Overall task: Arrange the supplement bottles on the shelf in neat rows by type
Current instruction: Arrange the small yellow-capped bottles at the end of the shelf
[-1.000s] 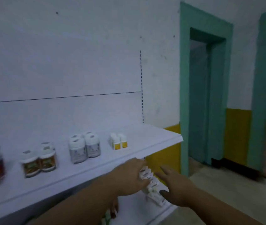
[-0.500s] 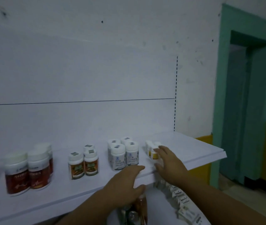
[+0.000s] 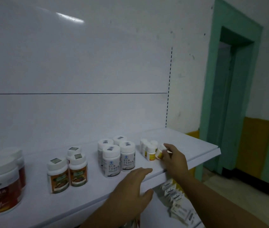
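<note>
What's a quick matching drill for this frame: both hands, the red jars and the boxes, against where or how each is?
Column one
1. right hand
2. left hand
3. red jars
4. boxes

Column two
A. below the shelf, at the right
B. far left on the shelf
C. pinches a tilted yellow bottle
D. open at the shelf's front edge, holds nothing

Pairs: 1-C, 2-D, 3-B, 4-A
</note>
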A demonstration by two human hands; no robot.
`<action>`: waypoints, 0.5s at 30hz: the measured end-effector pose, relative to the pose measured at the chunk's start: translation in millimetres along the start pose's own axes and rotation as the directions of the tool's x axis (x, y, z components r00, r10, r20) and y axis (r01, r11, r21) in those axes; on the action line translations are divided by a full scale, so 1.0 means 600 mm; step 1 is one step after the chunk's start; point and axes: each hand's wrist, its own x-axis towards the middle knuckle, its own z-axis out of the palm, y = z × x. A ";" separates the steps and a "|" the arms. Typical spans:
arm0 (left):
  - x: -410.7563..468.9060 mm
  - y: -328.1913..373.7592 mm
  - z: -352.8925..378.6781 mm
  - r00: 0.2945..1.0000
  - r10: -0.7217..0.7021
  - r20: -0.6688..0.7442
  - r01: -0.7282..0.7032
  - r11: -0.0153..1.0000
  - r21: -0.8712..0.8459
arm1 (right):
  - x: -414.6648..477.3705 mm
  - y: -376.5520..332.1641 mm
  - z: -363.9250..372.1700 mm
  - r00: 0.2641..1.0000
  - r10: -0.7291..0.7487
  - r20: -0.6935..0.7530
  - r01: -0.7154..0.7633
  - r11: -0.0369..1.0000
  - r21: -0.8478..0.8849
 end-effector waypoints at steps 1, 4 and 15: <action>0.000 0.004 0.005 1.000 -0.013 -0.011 0.013 0.999 -0.035 | -0.003 -0.002 -0.006 1.000 0.012 -0.005 -0.012 0.999 0.034; -0.004 0.018 0.016 0.994 -0.095 -0.056 0.076 0.958 -0.276 | -0.031 -0.019 -0.033 0.985 0.138 -0.105 -0.103 0.952 0.288; -0.020 0.074 0.001 0.864 -0.502 0.035 0.189 0.260 -0.947 | -0.147 -0.116 -0.106 0.880 0.046 0.473 -0.393 0.629 0.670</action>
